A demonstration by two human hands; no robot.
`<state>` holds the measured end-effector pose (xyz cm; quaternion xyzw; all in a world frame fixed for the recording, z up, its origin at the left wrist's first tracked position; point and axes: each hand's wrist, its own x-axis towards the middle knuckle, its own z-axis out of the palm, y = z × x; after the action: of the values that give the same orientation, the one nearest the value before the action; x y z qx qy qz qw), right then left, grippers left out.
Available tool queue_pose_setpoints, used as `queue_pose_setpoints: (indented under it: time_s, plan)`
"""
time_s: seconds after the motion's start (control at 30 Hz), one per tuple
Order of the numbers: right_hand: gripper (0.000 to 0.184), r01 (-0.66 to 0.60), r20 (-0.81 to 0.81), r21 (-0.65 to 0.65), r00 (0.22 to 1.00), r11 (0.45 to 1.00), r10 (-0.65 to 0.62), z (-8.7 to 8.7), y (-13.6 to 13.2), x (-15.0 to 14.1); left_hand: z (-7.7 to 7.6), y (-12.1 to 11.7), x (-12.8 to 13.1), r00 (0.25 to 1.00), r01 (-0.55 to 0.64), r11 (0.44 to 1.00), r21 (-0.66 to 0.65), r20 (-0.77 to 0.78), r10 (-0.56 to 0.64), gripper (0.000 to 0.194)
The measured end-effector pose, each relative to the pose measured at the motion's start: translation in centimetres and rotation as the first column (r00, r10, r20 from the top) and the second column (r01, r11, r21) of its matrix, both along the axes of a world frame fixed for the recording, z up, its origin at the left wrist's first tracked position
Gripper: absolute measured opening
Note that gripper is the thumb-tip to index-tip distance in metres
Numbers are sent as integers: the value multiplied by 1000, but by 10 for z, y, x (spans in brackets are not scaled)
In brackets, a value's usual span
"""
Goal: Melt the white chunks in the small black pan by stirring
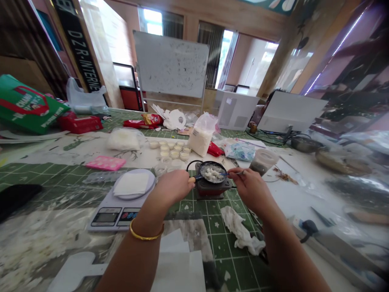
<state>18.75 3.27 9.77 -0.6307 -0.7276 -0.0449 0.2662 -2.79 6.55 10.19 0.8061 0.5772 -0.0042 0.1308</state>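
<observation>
"Frying pan (209, 165) first: where is it?"

"On a small burner (211, 192) at the middle of the desk (223, 263), with white lumps (213, 174) inside."

"And the left hand (174, 185)?"

"Closed round the pan's handle, its pale end poking out by the fingers. The right hand (249, 185) is pinched on a thin bluish tool (224, 174) that reaches over the pan's rim."

"Any writing I can read?"

"The black sign (79, 52) at the back left says 'DZR-INTERNE' running downward, with part of another letter above. The green bag (28, 104) has a red emblem and white letters, something like 'CHAMI', the rest too blurred for me."

"What about the whiteboard (172, 63)?"

"Scribbled on, but illegible. The clear bag of white grains (201, 138) behind the pan has small dark print, also too small. I can't make out a brand on the red packets (142, 121) either."

"And the scale (105, 209)?"

"Left of the burner, with a grey display and a panel of blue and red buttons; I can't read a figure. A white sheet (132, 183) lies on its round plate."

"Anything else nearby?"

"Small cups (174, 154) with pale contents, grouped behind the burner, and a crumpled tissue (240, 233) in front, toward the right forearm."
</observation>
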Motion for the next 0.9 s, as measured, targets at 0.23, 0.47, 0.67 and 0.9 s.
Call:
queue_pose_setpoints:
  time_s: [0.23, 0.47, 0.67, 0.9]
  plan:
    - [28, -21, -20, 39, 1000, 999, 22, -1, 0, -1, -1, 1, 0, 1000, -13, 1000, -7, 10, 13, 39]
    - [28, -45, -56, 21, 997, 999, 46, 1, -2, -2, -1, 1, 0, 1000, -2, 1000, 0, 1, 2, 40]
    - [26, -40, -99, 11, 994, 999, 41, 2, -4, -3, -2, 1, -2, 1000, -17, 1000, -2, 7, 17, 41]
    - [26, -63, -69, -29, 996, 998, 60, 1, -1, -1, 0, 0, -1, 1000, -14, 1000, -2, 5, 14, 38]
